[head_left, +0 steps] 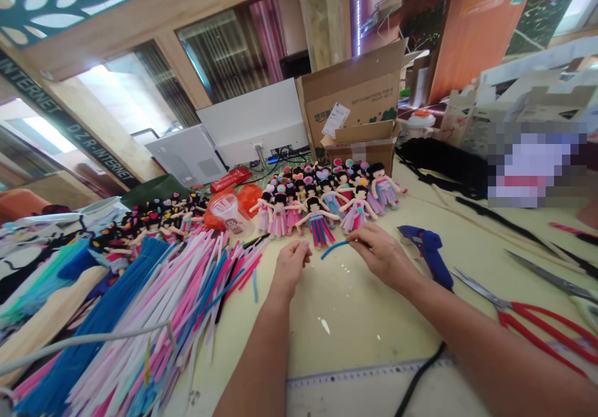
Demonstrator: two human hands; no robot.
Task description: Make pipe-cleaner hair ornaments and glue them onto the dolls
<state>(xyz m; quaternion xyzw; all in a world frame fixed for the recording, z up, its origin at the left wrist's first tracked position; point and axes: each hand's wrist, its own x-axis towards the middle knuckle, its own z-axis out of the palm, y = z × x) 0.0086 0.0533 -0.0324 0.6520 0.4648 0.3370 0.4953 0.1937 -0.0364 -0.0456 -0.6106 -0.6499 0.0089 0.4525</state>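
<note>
Pinching 1 blue strip [334, 249] near 1 end with the right hand [379, 252], probably to leave the other free, above the table [355, 311]. Curling the left hand [289, 268] inward, with contents impossible to tell. Keeping 1 glue gun [428, 252] and 1 pair of red-handled scissors [501, 304] beside the right forearm [471, 336], probably for easy reach. Grouping dolls [315, 219] behind, too crowded to count.

A craft workshop, by its worktable [355, 317], where small handmade dolls [322, 199] crowd together at twelve o'clock. Bundles of coloured fuzzy stems [154, 305] spread from seven to nine o'clock. At about two to three o'clock lie a blue glue gun [432, 252] and red-handled scissors [518, 314]; a ruler strip [369, 372] runs along six o'clock. An open cardboard box [355, 93] stands beyond the dolls.
</note>
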